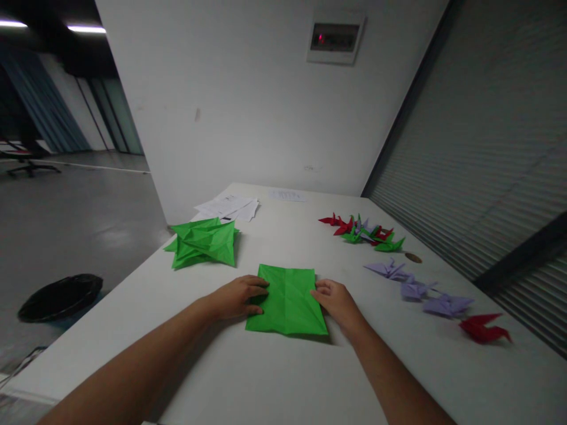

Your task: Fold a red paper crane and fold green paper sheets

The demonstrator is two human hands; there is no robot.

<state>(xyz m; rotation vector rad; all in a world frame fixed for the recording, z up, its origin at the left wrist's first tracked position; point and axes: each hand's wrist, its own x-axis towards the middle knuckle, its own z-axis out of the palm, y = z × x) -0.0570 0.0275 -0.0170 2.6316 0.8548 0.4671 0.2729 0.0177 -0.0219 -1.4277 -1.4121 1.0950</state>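
Note:
A green sheet of origami paper (287,301), with creases running down and across it, lies on the white table in front of me. My left hand (241,297) rests at its left edge, fingers stretched out over the paper and the thumb apart from them. At the opposite edge, my right hand (333,298) has curled fingers, with the thumb on the paper and the side of the sheet between them. The near edge of the sheet is slightly raised and casts a shadow.
Creased green sheets (204,243) are piled at the left. Red, green and purple paper cranes (361,230) cluster at the back right; purple cranes (414,288) and a red crane (485,329) lie nearer. Printed papers (230,206) sit behind. A bin (62,298) stands beyond the left edge.

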